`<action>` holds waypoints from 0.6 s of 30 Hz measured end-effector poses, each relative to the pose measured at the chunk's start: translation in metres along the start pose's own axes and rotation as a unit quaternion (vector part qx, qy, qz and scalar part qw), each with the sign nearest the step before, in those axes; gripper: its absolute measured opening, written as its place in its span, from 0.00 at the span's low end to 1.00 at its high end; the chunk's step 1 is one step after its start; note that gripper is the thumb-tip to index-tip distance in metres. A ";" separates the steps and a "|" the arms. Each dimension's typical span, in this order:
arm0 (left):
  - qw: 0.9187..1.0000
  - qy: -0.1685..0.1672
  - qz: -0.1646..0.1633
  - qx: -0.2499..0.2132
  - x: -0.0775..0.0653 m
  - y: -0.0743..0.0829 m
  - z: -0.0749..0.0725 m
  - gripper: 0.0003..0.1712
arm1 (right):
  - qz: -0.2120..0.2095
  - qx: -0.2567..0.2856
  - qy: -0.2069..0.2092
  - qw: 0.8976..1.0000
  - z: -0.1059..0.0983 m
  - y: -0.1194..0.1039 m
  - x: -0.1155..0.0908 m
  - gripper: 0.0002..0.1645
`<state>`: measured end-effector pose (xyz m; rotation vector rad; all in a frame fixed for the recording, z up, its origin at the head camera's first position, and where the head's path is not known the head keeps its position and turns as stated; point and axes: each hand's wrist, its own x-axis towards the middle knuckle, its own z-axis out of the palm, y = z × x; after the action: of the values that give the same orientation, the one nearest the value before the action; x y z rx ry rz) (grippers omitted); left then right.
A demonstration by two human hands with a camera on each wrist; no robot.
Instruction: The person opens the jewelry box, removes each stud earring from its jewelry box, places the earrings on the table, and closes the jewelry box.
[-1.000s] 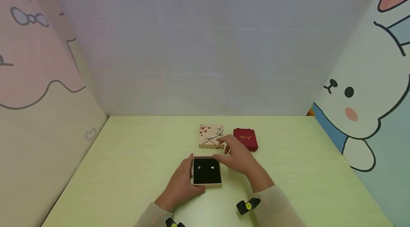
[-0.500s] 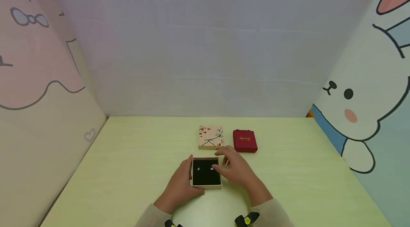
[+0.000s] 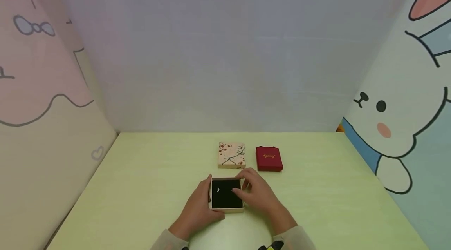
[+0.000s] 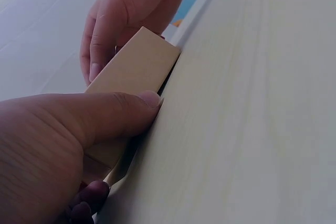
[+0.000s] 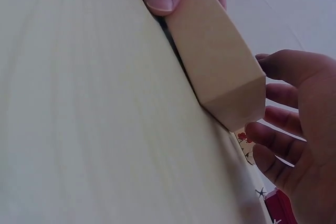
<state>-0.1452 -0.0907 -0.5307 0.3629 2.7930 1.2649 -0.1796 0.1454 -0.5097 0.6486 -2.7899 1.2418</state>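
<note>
An open jewelry box (image 3: 225,210) with a black lining lies in front of the person. A small star-shaped earring (image 3: 218,190) shows on the left of the lining; the right one is mostly covered by the right thumb. The left hand (image 3: 198,205) grips the box along its left side, its thumb pressed on the plain near wall (image 4: 131,61). The right hand (image 3: 258,193) reaches over the right edge, thumb tip at the right earring and index finger near the far right corner. Its other fingers (image 5: 275,140) are loosely bent beside the side wall, apart from the thumb.
Behind the box lies a cream lid-like box (image 3: 231,156) printed with red blossoms and dark branches. A dark red box (image 3: 269,159) with gold lettering sits to its right. Cartoon-printed panels (image 3: 391,132) and a plain back wall (image 3: 225,54) enclose the pale table (image 3: 148,171).
The right hand has come down toward the box from the far side; its thumb has moved from the far right corner onto the right earring. The left hand keeps its hold.
</note>
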 end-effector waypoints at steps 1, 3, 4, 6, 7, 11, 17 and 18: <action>1.000 0.000 -0.001 0.001 0.000 0.000 0.000 0.73 | -0.002 0.001 0.001 1.000 0.001 0.000 -0.001 0.18; 1.000 0.000 -0.001 0.003 0.000 -0.001 0.001 0.73 | -0.001 0.005 0.005 1.000 0.002 0.001 -0.002 0.18; 1.000 0.001 -0.002 0.003 0.000 -0.001 0.001 0.73 | -0.001 0.007 0.007 1.000 0.003 0.001 -0.002 0.18; 1.000 -0.001 -0.003 0.001 0.000 -0.001 0.001 0.73 | -0.001 0.008 0.008 1.000 0.006 0.002 -0.002 0.17; 1.000 -0.002 -0.005 0.001 0.000 -0.001 0.001 0.73 | -0.002 0.007 0.009 1.000 0.007 0.002 -0.003 0.17; 1.000 -0.006 -0.007 -0.002 0.000 -0.001 0.001 0.73 | -0.010 -0.004 0.007 1.000 0.013 0.004 -0.003 0.16; 1.000 -0.008 -0.001 0.000 0.000 -0.001 0.001 0.72 | -0.022 -0.009 0.013 1.000 0.018 0.008 -0.003 0.15; 1.000 -0.007 0.001 0.000 0.000 -0.001 0.000 0.72 | -0.026 -0.010 0.016 1.000 0.018 0.008 -0.003 0.15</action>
<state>-0.1458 -0.0909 -0.5314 0.3730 2.7818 1.2582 -0.1768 0.1387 -0.5279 0.6883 -2.7386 1.2030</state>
